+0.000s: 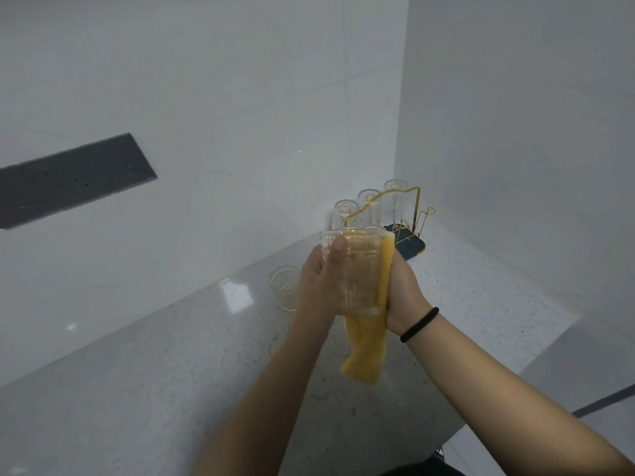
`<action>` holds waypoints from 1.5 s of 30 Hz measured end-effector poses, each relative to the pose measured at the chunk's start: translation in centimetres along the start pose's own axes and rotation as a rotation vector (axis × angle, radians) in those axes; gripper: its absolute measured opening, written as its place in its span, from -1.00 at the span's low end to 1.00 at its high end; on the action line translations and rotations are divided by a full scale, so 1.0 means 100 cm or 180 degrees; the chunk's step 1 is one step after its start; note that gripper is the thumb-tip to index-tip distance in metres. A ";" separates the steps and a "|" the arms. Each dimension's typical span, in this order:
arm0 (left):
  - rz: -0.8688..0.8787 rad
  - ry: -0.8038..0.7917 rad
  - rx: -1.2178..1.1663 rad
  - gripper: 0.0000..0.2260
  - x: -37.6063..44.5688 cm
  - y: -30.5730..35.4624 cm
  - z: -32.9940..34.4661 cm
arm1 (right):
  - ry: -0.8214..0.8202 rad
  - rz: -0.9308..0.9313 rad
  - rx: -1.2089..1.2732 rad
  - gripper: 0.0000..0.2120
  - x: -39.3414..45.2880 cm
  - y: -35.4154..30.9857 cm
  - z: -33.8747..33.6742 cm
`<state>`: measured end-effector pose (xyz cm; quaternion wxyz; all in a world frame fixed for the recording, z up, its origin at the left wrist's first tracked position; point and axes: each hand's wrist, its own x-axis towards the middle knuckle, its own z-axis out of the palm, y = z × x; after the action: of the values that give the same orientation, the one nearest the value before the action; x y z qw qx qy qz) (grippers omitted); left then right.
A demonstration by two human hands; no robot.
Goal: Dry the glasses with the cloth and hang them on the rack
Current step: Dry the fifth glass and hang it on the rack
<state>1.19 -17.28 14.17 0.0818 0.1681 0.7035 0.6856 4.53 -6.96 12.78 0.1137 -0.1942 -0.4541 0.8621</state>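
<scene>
Walls (pixel 206 80), pale and plain, fill the upper frame and meet in a corner at right of centre; a dark grey strip (pixel 72 180) crosses the left wall at mid-left.
Countertop (pixel 137 372), speckled grey stone, runs from lower left up to that corner.
Rack (pixel 402 214), gold wire on a dark tray, stands in the corner at centre right; three glasses (pixel 369 201) hang on it upside down, presumably to drain and stay clear of the working area.
Left hand (pixel 319 283), centre frame, fingers wrapped round a ribbed glass (pixel 357 269), thumb pressed near its rim, steadying it above the counter.
Right hand (pixel 405 286), fingers closed on the yellow cloth (pixel 364 348), presses it against the glass's right side, apparently to wipe it; the cloth's loose tail hangs below. A black band (pixel 419 324) circles that wrist.
Undried glass (pixel 285 286), upright on the counter just left of the hands, probably awaits its turn.
</scene>
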 end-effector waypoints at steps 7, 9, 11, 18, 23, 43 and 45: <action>0.0096 0.0180 0.0413 -0.56 -0.007 -0.003 0.006 | 0.0729 -0.0586 -0.1150 -0.38 -0.010 0.011 0.019; -0.0081 0.0086 0.0146 -0.46 -0.006 -0.004 0.003 | 0.0574 -0.0258 -0.0990 -0.42 -0.004 -0.001 0.015; -0.0205 -0.0169 -0.0236 -0.58 -0.005 -0.002 0.001 | 0.0119 0.0034 -0.0534 -0.45 0.001 -0.013 0.010; -0.0121 0.0060 0.0330 -0.48 -0.003 -0.001 0.002 | 0.0679 -0.0771 -0.1339 -0.41 -0.003 0.013 0.018; -0.0457 -0.0934 -0.0562 -0.66 -0.006 -0.006 -0.008 | 0.0604 -0.0090 -0.0863 -0.39 0.001 -0.010 0.014; -0.1457 -0.2866 -0.0004 -0.66 0.022 0.002 -0.052 | -0.2868 0.0980 -0.3336 -0.62 -0.019 -0.051 -0.012; -0.1465 -0.3245 0.0091 -0.56 0.025 0.007 -0.050 | -0.2965 0.0955 -0.3694 -0.59 -0.019 -0.051 -0.017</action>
<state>-2.82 -21.11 15.36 0.5569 0.3215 0.6027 0.4725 7.09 -3.59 16.55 -0.3287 0.1016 -0.8045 0.4841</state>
